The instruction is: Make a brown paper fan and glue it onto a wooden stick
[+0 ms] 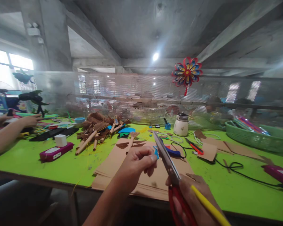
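My right hand [193,197] grips red-handled scissors [166,158], blades pointing up and left, and also holds a yellow stick [209,207]. My left hand [138,164] is closed in a pinch on a small blue piece [156,153] right at the scissor blades. Both hands hover over a stack of brown cardboard sheets [113,169] at the near edge of the green table [68,163].
A pile of small brown brooms [96,130] lies behind the cardboard. A white pot [181,125], red cutter [194,147], black cable [235,166], green basket [252,136], pink boxes [55,152] and mesh screen [136,97] surround. Another person's arms [11,130] reach in at left.
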Demonstrator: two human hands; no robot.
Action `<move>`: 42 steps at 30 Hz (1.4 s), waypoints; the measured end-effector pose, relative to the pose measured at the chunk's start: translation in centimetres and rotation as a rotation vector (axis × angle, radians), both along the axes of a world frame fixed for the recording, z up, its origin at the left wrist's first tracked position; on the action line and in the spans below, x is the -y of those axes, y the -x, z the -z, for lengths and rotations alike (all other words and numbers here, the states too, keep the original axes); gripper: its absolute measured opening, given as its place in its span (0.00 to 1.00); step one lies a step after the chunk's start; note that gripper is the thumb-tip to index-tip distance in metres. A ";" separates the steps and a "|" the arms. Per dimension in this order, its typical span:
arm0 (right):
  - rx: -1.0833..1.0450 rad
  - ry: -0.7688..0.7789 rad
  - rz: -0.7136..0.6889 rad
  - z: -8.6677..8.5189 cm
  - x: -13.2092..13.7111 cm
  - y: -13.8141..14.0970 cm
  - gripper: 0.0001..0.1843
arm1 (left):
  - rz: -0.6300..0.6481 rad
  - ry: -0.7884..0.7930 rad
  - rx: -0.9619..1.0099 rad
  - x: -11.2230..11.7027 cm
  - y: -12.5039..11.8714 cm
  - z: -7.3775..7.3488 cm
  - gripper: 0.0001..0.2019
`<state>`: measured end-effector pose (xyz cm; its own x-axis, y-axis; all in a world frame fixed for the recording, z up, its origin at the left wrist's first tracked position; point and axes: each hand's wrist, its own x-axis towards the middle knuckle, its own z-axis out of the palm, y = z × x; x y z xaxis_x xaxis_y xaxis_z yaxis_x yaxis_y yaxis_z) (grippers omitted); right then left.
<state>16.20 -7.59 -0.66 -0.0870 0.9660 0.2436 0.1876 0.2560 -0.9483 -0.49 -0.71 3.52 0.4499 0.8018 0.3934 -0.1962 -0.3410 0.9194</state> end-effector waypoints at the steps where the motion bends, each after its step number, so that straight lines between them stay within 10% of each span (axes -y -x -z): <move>1: 0.020 -0.018 0.032 -0.2 0.1 -0.2 0.30 | 0.002 0.001 -0.002 0.0 0.1 0.0 0.12; 16: 0.473 -0.290 0.378 -0.5 -2.8 -4.5 0.23 | 0.299 -0.021 0.056 0.2 0.3 1.0 0.14; 26: 1.149 0.033 0.643 2.3 -11.9 -16.1 0.23 | 0.442 0.061 0.235 -0.5 -0.5 2.5 0.17; 34: 1.369 0.041 0.615 2.2 -11.4 -16.6 0.19 | 0.349 0.221 0.204 -2.2 -1.0 3.9 0.17; 38: 1.101 -0.119 0.606 -1.4 -9.3 -13.2 0.16 | 0.286 0.283 0.100 -3.6 -1.8 4.0 0.18; 42: 0.471 -0.201 0.022 -4.0 -8.0 -7.9 0.20 | 0.257 0.237 -0.013 -4.9 -2.8 2.8 0.19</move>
